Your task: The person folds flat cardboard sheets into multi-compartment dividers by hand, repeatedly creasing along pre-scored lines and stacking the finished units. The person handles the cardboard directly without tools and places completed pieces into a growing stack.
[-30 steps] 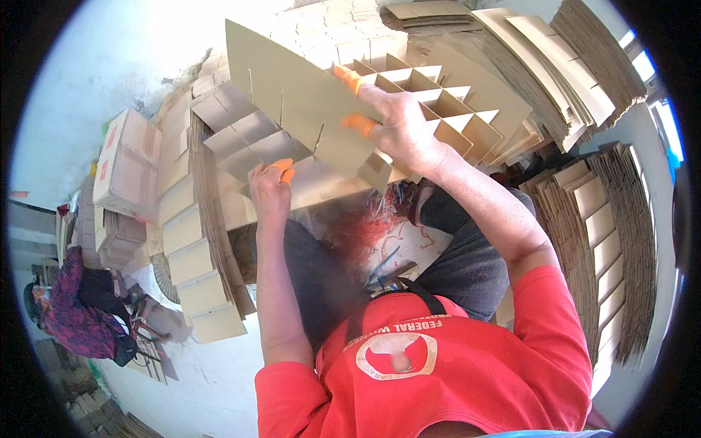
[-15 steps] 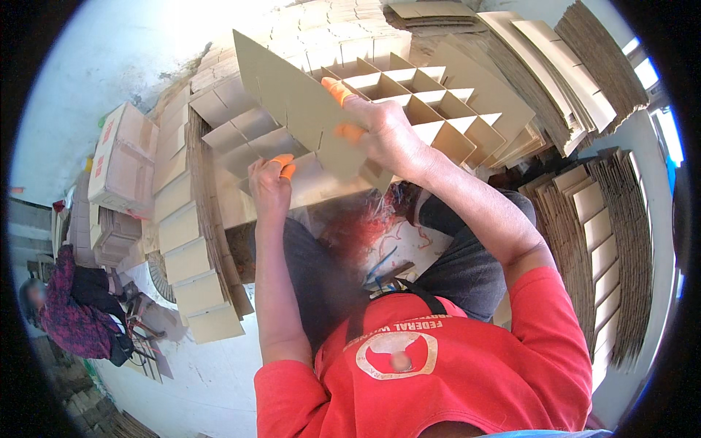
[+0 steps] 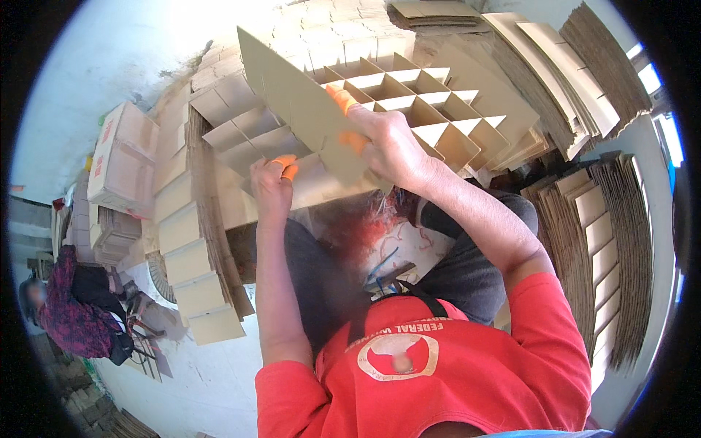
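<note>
My right hand (image 3: 391, 146), with orange finger covers, is closed on a flat slotted cardboard sheet (image 3: 292, 102) that stands tilted in front of me. To its left is a partly assembled cardboard divider grid (image 3: 252, 131) with open cells. My left hand (image 3: 272, 186), also in orange finger covers, has its fingers pinched at the near edge of this grid, on a divider strip. The sheet hides part of the grid, so I cannot tell whether its slots engage the strips. Just beyond my right hand stands another interlocked divider grid (image 3: 409, 86) with several cells.
Stacked cardboard pieces (image 3: 193, 248) stand at left, beside a closed carton (image 3: 124, 159). More upright stacks (image 3: 621, 248) line the right side, and others (image 3: 566, 69) the far right. Red strands (image 3: 358, 233) lie between my knees. Another person (image 3: 77, 310) is at far left.
My right hand and the cardboard sheet have shifted slightly to the right. My left hand stays in almost the same place at the grid's edge.
</note>
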`<state>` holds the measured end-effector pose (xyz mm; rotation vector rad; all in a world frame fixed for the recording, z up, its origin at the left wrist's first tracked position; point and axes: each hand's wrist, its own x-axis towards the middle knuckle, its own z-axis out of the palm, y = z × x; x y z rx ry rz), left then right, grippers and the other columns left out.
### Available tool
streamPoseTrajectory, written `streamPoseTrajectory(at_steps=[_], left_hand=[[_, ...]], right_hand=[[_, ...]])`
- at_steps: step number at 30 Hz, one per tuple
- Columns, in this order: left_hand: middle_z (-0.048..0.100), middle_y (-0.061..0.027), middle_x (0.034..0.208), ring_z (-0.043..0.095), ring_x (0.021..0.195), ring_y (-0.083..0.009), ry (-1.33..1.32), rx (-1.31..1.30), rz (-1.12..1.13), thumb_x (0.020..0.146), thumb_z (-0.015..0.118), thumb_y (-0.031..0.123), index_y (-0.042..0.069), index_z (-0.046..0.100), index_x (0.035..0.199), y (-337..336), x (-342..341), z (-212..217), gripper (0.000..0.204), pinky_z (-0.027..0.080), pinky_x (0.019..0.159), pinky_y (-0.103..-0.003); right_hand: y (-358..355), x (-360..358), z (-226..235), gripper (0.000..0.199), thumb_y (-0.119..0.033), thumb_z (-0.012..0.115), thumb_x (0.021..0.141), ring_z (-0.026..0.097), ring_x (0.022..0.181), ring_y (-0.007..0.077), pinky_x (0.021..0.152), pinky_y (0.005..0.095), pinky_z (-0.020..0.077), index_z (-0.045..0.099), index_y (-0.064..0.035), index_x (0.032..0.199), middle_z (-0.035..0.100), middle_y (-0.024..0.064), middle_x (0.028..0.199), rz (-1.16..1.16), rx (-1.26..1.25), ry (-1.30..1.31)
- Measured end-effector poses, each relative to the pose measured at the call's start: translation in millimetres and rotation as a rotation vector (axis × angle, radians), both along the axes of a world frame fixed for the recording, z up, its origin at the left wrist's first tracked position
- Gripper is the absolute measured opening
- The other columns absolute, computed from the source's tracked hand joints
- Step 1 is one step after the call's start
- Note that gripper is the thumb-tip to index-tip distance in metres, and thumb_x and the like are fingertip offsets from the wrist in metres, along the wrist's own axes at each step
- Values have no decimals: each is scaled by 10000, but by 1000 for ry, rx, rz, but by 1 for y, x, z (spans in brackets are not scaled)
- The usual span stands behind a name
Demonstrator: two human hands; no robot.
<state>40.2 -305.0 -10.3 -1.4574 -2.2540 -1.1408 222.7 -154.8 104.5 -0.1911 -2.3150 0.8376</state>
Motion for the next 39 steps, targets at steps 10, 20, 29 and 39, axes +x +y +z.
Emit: streamPoseTrajectory(at_steps=[10, 20, 29, 39], left_hand=[[669, -151, 879, 593, 906, -347, -31, -60, 15, 710, 772, 76, 101, 754, 952, 0, -2, 3, 244, 480, 799, -412], [665, -146, 850, 607, 862, -328, -21, -55, 7, 709, 769, 76, 83, 750, 931, 7, -6, 3, 223, 481, 770, -404], [634, -137, 798, 590, 842, -333, -31, -52, 5, 702, 749, 52, 74, 741, 890, 8, -2, 2, 190, 475, 742, -411], [656, -138, 836, 602, 848, -323, -63, -84, -23, 715, 745, 57, 90, 747, 907, 4, 0, 7, 194, 480, 750, -397]], right_hand=[[3, -17, -29, 262, 50, 587, 779, 605, 708, 395, 627, 406, 504, 577, 31, 1040, 595, 233, 751, 80, -14, -111], [7, -39, -28, 332, 17, 551, 818, 661, 757, 408, 619, 439, 521, 506, 134, 1125, 621, 256, 746, 119, 88, -91], [-10, -22, -92, 660, -63, 538, 884, 612, 617, 358, 509, 428, 479, 224, 9, 1460, 600, 183, 723, 15, 180, -291], [-16, -21, -73, 688, 24, 483, 834, 647, 673, 351, 544, 436, 508, 229, 44, 1473, 612, 216, 757, 139, 399, -329]])
